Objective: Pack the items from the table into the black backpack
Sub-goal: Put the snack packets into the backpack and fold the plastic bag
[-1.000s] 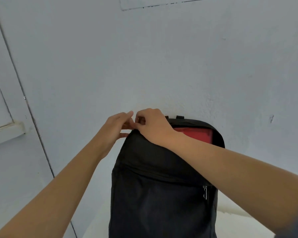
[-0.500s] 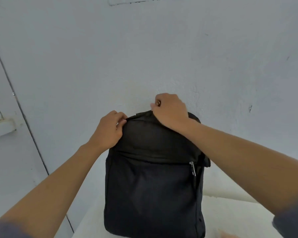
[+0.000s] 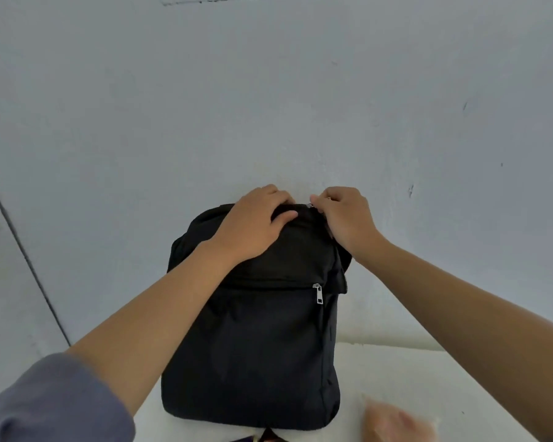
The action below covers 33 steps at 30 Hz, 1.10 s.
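Note:
The black backpack [image 3: 256, 339] stands upright on the white table, its back against the wall. My left hand [image 3: 253, 223] grips the top of the backpack, thumb over the front and fingers curled behind the top edge. My right hand [image 3: 345, 218] pinches a small metal zipper pull at the top right of the main opening. The top looks zipped along the part under my left hand, and nothing inside shows. A second silver zipper pull [image 3: 319, 295] hangs at the right end of the front pocket.
A pale blue wall rises right behind the backpack. The white table [image 3: 422, 387] spreads out to the right of the bag. A blurred, pale pink translucent item [image 3: 396, 422] lies at the table's front right. Something dark peeks out under the bag's front edge [image 3: 268, 437].
My right hand has moved the zipper pull along the top from left to right, closing over the red interior. My left hand shifted from the left corner to the top middle.

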Motion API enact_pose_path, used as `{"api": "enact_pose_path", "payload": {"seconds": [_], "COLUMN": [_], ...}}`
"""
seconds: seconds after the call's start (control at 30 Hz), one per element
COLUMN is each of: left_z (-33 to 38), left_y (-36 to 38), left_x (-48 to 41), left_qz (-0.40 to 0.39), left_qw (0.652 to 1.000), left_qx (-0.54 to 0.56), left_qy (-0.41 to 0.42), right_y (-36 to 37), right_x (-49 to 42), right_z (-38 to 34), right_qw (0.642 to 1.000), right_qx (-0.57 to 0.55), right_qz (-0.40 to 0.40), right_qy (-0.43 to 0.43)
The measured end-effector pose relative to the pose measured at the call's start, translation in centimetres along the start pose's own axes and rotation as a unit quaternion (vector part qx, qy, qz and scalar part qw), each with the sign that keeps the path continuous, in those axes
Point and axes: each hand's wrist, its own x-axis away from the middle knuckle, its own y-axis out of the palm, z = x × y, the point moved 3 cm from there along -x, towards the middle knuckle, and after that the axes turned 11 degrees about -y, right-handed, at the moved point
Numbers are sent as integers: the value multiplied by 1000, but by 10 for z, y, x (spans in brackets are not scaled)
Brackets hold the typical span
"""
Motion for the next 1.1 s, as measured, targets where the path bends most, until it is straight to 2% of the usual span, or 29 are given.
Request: {"api": "enact_pose_path", "payload": {"seconds": [0.07, 0.2, 0.3, 0.37, 0.5, 0.63, 0.7, 0.97, 1.07, 1.1], "left_z": [-9, -20, -18, -14, -3, 8, 16, 76, 100, 105], "left_y": [-3, -5, -2, 0, 3, 2, 6, 39, 51, 53], "left_x": [-4, -5, -2, 2, -1, -15, -23, -51, -59, -60], "left_qz": [17, 45, 41, 50, 111, 142, 141, 119, 45, 27], "left_qw": [998, 989, 986, 984, 963, 949, 946, 934, 958, 967], "left_qx": [55, 110, 131, 142, 203, 236, 247, 306, 262, 236], "left_qy": [-21, -85, -98, -100, -140, -154, -156, -141, -106, -88], "right_y": [-9, -14, 0, 9, 3, 0, 0, -53, -81, -87], "right_x": [1, 29, 78, 105, 100, 96, 101, 90, 94, 96], "right_z": [9, 60, 117, 136, 128, 120, 124, 147, 163, 169], "right_qw": [1000, 991, 966, 937, 915, 853, 836, 812, 818, 830], "right_qx": [0, -40, -61, -129, -245, -374, -401, -404, -377, -357], "right_qz": [10, 32, -24, -69, -7, 44, 70, 222, 246, 236], "right_qy": [18, 121, 249, 316, 321, 362, 369, 359, 359, 359]}}
